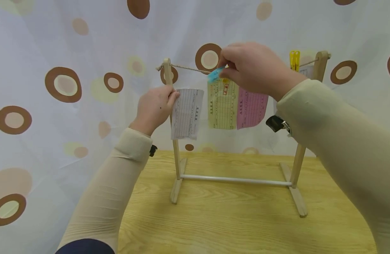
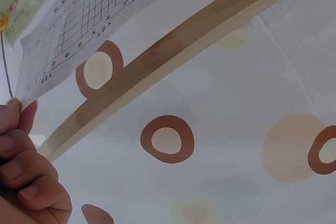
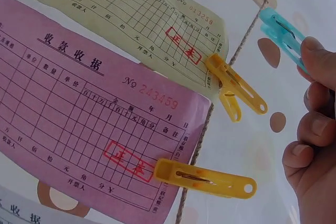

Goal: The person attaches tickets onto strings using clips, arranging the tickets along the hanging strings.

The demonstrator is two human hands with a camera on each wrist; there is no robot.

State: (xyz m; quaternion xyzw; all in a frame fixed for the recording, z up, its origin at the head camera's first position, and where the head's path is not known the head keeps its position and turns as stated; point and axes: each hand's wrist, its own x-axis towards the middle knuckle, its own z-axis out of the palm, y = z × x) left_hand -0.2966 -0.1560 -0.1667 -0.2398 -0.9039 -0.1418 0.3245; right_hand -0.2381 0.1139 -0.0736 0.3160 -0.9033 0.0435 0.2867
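Observation:
My left hand [image 1: 155,107] pinches the upper left corner of a white receipt slip [image 1: 187,114] between thumb and finger, beside the stand's left post. My right hand [image 1: 252,67] grips a light-blue clothespin [image 3: 283,32] by its handle end, up near the rope [image 1: 188,67]. In the right wrist view that clothespin stands apart from the slips. A yellow-green receipt slip [image 3: 131,27] and a pink receipt slip [image 3: 89,114] hang side by side, each clipped to the rope by a yellow clothespin [image 3: 207,178].
A wooden stand carries the rope between its left post [image 1: 177,158] and right post [image 1: 298,165], joined low down by a white bar [image 1: 236,180]. Another yellow clothespin [image 1: 294,60] sits near the right post. Behind hangs a dotted curtain [image 1: 71,148] above the wooden table [image 1: 226,218].

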